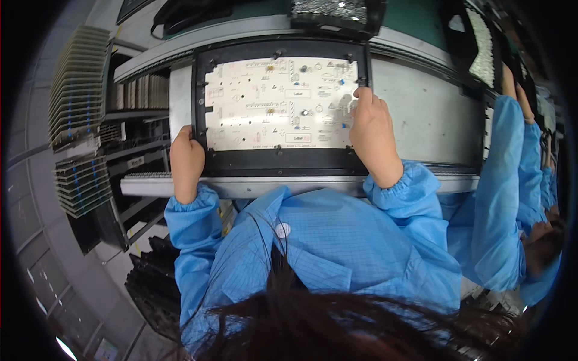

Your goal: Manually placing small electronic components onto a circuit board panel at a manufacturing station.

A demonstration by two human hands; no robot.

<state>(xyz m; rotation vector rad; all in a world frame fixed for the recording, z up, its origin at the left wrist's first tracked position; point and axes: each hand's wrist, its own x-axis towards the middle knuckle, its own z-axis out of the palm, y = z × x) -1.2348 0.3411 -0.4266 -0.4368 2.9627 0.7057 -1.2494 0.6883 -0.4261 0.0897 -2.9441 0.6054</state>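
Between the left grip (188, 157) and the right grip (372, 129), the circuit board (277, 101) is white, its dark print repeating in two like halves, with small blue spots. The frame (265, 160) around it is black. Below both grips, the smock (319, 237) is blue with a fine darker grid. Right of the right grip, the plate (424, 114) is grey.

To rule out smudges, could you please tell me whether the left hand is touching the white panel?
Apart: the head view shows a strip of black frame between the left hand and the white panel.
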